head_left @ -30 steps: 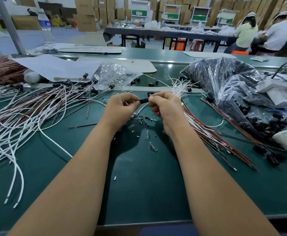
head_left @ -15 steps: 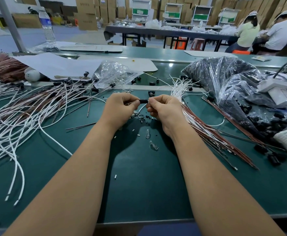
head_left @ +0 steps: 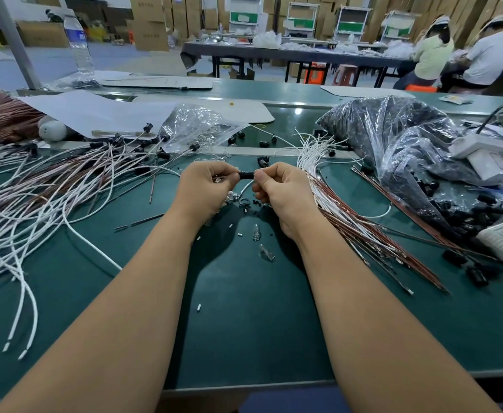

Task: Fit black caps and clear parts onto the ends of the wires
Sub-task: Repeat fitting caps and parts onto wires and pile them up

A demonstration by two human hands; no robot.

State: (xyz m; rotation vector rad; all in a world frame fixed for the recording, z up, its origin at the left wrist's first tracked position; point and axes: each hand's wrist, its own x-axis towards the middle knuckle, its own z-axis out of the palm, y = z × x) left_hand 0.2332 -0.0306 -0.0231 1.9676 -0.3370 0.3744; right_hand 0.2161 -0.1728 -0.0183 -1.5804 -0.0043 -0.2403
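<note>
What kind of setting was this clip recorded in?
Most likely a factory assembly hall for wire harnesses: wire bundles cover a green workbench, a bag of black caps sits to the right, and stacked cartons line the far wall.

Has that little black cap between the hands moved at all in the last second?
No. The black cap sits pinched between left hand and right hand, just this side of the metal strip.

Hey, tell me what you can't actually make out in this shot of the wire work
- Head view: whether the black cap is fully seated on its wire; fingers of the left hand and right hand cover both ends.
- Any clear part in the left hand: hidden by curled fingers.
- Contents of the dark plastic bag: blurred by glare.
</note>
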